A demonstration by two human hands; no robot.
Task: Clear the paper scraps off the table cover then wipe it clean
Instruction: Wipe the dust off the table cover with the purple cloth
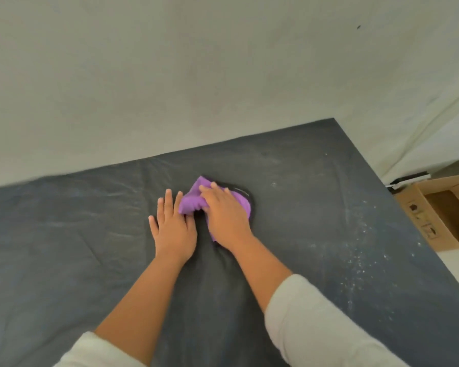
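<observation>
I see my right hand (223, 215) lying on a crumpled purple cleaning cloth (194, 201), fingers bent over its bunched folds and gripping it against the dark grey wrinkled table cover (64, 234) — the cloth sits near the middle of the cover, with a dark wet patch (243, 193) showing just past it. My left hand (172, 229) lies flat on the cover beside the cloth, fingers straight and spread, fingertips touching the cloth's left edge; it grasps nothing. Both forearms reach out from pale rolled-up sleeves (316, 321). White specks and dusty smears (355, 260) are scattered across the right part of the cover, well apart from the cloth. Off the cover's right edge stands an open brown cardboard box (440, 207) on the floor — near a pale wall (170, 75).
</observation>
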